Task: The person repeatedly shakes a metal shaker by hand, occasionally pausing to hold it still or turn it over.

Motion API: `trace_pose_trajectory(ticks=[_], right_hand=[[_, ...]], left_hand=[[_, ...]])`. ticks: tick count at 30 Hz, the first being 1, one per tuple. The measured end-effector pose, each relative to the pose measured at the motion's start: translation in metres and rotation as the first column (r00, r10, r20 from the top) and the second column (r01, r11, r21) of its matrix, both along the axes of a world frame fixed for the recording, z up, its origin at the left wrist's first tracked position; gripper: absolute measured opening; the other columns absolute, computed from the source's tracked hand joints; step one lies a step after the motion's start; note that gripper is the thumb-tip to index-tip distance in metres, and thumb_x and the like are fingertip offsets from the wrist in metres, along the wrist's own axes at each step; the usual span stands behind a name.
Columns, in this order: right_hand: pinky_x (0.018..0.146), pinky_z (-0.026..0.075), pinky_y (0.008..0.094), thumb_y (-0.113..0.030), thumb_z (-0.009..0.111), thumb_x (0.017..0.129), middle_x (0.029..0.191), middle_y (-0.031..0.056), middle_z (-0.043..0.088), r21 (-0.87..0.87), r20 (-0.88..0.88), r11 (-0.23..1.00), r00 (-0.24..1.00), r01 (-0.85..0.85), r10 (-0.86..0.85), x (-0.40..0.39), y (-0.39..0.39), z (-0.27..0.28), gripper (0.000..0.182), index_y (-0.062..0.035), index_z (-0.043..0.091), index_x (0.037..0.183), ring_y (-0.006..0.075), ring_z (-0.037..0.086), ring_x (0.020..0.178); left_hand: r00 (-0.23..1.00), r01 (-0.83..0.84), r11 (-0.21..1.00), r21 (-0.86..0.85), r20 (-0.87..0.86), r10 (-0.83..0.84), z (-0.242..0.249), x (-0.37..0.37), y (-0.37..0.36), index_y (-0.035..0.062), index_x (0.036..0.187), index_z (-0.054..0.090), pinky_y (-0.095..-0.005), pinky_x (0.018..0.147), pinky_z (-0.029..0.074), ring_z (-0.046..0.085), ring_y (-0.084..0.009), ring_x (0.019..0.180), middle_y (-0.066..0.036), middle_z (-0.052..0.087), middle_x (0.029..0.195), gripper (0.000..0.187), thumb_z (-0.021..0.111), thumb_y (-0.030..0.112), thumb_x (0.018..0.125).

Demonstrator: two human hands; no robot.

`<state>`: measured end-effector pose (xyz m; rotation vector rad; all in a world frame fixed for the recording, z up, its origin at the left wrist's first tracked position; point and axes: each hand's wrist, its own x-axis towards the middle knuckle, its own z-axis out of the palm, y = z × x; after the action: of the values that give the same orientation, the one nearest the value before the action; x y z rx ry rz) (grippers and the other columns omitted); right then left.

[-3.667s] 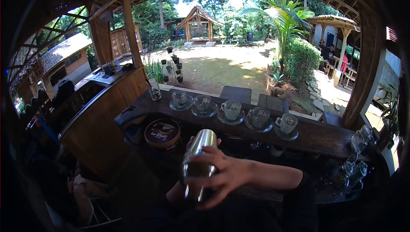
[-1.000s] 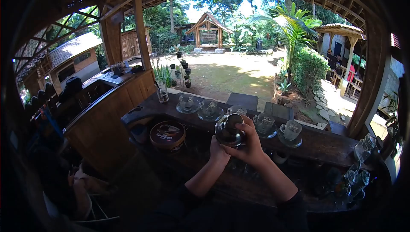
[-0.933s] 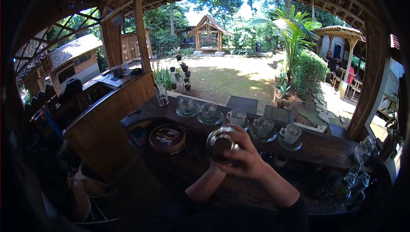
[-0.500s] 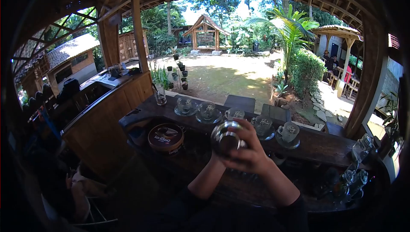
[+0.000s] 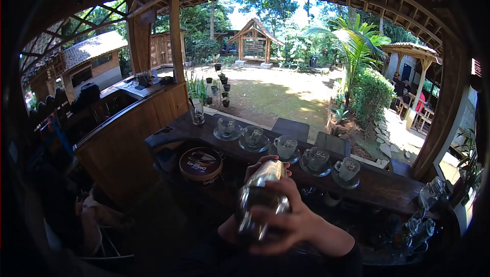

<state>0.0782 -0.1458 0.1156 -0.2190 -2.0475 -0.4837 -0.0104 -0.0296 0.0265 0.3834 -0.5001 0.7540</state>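
Note:
I hold a shiny metal cocktail shaker (image 5: 259,195) close to my body, tilted with its top pointing up and right. My right hand (image 5: 293,223) wraps around its lower half from the right. My left hand (image 5: 253,165) grips it from behind, with only fingertips showing near the top and the forearm below. Beyond the shaker, several glass cups on saucers (image 5: 285,147) stand in a row along the dark wooden bar counter (image 5: 377,185).
A round brown tin (image 5: 200,164) lies on the lower shelf at the left. A tall glass (image 5: 197,112) stands at the counter's left end. Glassware (image 5: 424,210) is clustered at the right. Two dark chair backs (image 5: 289,126) stand behind the counter, with the garden beyond.
The shaker has come down and back toward me, swinging from end-on above the cups to lengthwise near my chest. Both hands stay on it.

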Motion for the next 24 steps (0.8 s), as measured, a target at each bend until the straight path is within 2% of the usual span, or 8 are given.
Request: trace_pose_trajectory(ticks=[2,7,9,11,15,18,21,24], right_hand=[[0.095,0.03,0.0572,-0.023,0.068,0.069,0.125,-0.0054,0.048,0.192,0.169,0.981,0.986,-0.041,0.009,-0.009,-0.027,-0.01,0.047,-0.0428,0.051,0.108,0.0422,0.043,0.114],[0.088,0.038,0.0584,-0.016,0.081,0.06,0.12,0.0129,0.045,-0.128,-0.09,0.991,0.996,-0.031,0.019,0.014,0.043,-0.017,0.072,-0.0357,0.043,0.118,0.0436,0.044,0.112],[0.09,0.04,0.0517,-0.014,0.083,0.057,0.125,0.0171,0.042,-0.415,-0.379,0.909,0.915,-0.036,-0.137,0.022,0.075,-0.05,0.08,-0.0246,0.037,0.121,0.0406,0.044,0.115],[0.09,0.039,0.0545,-0.013,0.083,0.059,0.127,0.0158,0.042,-0.298,-0.281,0.954,0.959,-0.042,-0.045,0.019,0.054,-0.042,0.077,-0.0271,0.039,0.12,0.0428,0.044,0.114],[0.096,0.031,0.0565,-0.021,0.068,0.069,0.131,-0.0045,0.043,-0.112,0.091,0.989,0.99,-0.099,0.109,-0.018,-0.025,-0.036,0.052,-0.0364,0.05,0.115,0.0381,0.041,0.118],[0.097,0.033,0.0523,-0.016,0.071,0.068,0.128,0.0045,0.044,-0.001,0.115,0.988,0.981,-0.156,0.155,-0.008,0.007,-0.015,0.057,-0.0267,0.048,0.118,0.0349,0.042,0.118],[0.096,0.033,0.0572,-0.015,0.077,0.064,0.125,0.0094,0.045,-0.416,-0.327,0.903,0.944,-0.105,-0.041,0.003,0.074,-0.053,0.065,-0.0276,0.046,0.119,0.0398,0.04,0.117],[0.092,0.034,0.059,-0.016,0.076,0.065,0.126,0.0084,0.045,-0.274,-0.189,0.96,0.982,-0.05,-0.002,0.004,0.051,-0.042,0.066,-0.0302,0.045,0.121,0.0405,0.041,0.116]], left_hand=[[0.941,-0.333,0.852,0.404,0.093,0.324,0.025,-0.012,-0.005,0.0025,0.118,0.046,-0.0454,0.086,0.046,0.055,-0.0394,0.099,-0.028,0.051,0.11,0.049,0.044,0.04,0.087],[0.952,-0.053,0.999,0.007,-0.301,0.053,-0.001,-0.02,0.027,0.0012,0.118,0.047,-0.0451,0.082,0.05,0.057,-0.0317,0.1,-0.024,0.054,0.109,0.045,0.039,0.035,0.089],[0.674,-0.467,0.873,0.144,-0.581,0.456,-0.026,0.0,0.024,0.0007,0.111,0.053,-0.0394,0.084,0.051,0.058,-0.0256,0.101,-0.015,0.059,0.105,0.039,0.036,0.028,0.091],[0.878,-0.346,0.935,-0.074,-0.376,0.295,-0.034,-0.004,0.011,0.0019,0.117,0.049,-0.0408,0.086,0.049,0.058,-0.0268,0.101,-0.018,0.056,0.11,0.042,0.038,0.032,0.09],[0.941,-0.315,0.868,0.384,0.009,0.337,-0.003,-0.038,-0.006,0.0087,0.123,0.044,-0.0444,0.085,0.049,0.053,-0.0365,0.103,-0.024,0.051,0.114,0.047,0.039,0.042,0.091],[0.89,-0.013,0.988,-0.155,-0.451,-0.059,-0.029,-0.052,0.054,0.0089,0.125,0.043,-0.0447,0.085,0.049,0.053,-0.0339,0.105,-0.022,0.051,0.115,0.041,0.038,0.035,0.093],[0.989,-0.097,0.989,-0.109,-0.125,0.083,-0.061,-0.015,0.051,0.008,0.122,0.044,-0.0444,0.088,0.048,0.053,-0.0311,0.105,-0.017,0.052,0.116,0.037,0.039,0.03,0.094],[0.794,-0.426,0.897,0.12,-0.427,0.434,-0.056,-0.017,0.037,0.011,0.124,0.044,-0.0491,0.093,0.043,0.049,-0.0328,0.112,-0.016,0.049,0.122,0.039,0.042,0.033,0.093]])
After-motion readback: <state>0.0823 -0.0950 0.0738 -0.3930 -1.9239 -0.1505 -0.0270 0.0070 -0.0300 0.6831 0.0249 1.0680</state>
